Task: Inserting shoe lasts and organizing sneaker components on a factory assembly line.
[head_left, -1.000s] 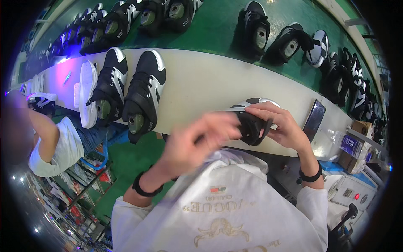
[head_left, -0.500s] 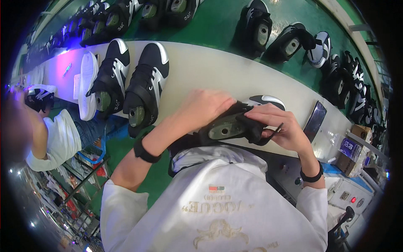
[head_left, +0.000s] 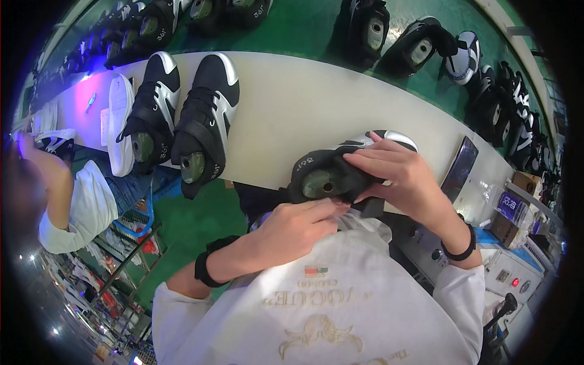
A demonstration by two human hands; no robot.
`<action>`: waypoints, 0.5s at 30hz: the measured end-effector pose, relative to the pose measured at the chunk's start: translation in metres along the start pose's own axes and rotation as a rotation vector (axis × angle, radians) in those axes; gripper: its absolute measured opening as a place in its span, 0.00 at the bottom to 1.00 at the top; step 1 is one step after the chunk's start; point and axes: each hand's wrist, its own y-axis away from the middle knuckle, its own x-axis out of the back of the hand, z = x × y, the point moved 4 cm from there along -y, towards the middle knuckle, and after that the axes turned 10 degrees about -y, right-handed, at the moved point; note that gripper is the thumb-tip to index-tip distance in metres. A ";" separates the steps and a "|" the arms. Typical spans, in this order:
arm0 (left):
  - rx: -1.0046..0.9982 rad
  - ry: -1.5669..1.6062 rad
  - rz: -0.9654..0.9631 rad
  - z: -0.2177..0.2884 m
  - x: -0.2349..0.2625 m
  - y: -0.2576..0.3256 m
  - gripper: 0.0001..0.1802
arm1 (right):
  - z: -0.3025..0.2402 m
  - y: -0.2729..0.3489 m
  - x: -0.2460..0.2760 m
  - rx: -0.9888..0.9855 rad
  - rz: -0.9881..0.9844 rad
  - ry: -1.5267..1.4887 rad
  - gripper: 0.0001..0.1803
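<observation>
Head view shows a person holding a black shoe [head_left: 340, 173] with both hands, close to the chest, at the near edge of a long pale table [head_left: 316, 103]. The shoe's silver toe rests on the table edge. Its opening faces up, and a green form sits inside it.

The right hand [head_left: 395, 176] lies over the top of the shoe with the fingers curled around it, gripping it. The left hand [head_left: 298, 228] is under the heel end, fingers bent and touching the shoe. A second ago the left hand was higher up, across the front of the shoe and hiding much of it. Half a second ago its arm reached over the shoe. Now it has dropped lower, so the opening and the green form show clearly. The shoe sits in almost the same spot as before.

Both wrists wear black bands. A dark phone [head_left: 459, 167] lies on the table, near the right hand.

Farther left on the table stand two more black and white shoes [head_left: 176, 121], side by side, in the same spot as before. Another person's arm [head_left: 55, 188] in a white sleeve is at the far left.
</observation>
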 end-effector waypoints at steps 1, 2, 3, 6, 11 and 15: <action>-0.023 0.021 -0.047 -0.001 -0.003 -0.001 0.08 | -0.004 -0.002 -0.005 -0.013 0.017 0.062 0.33; -0.046 0.041 -0.093 -0.002 -0.004 -0.001 0.09 | -0.006 -0.003 -0.007 -0.027 0.033 0.125 0.32; -0.052 0.041 -0.091 -0.008 0.002 -0.004 0.09 | -0.004 -0.004 -0.008 -0.027 0.036 0.130 0.32; -0.140 0.192 0.128 -0.020 0.042 -0.020 0.10 | 0.001 -0.005 -0.006 0.011 0.019 0.199 0.31; -0.043 -0.049 0.342 -0.028 0.011 -0.042 0.26 | -0.008 -0.016 -0.012 0.003 -0.030 0.344 0.29; -0.088 -0.098 0.353 -0.030 0.009 -0.046 0.26 | -0.001 -0.007 -0.012 -0.006 -0.018 0.232 0.31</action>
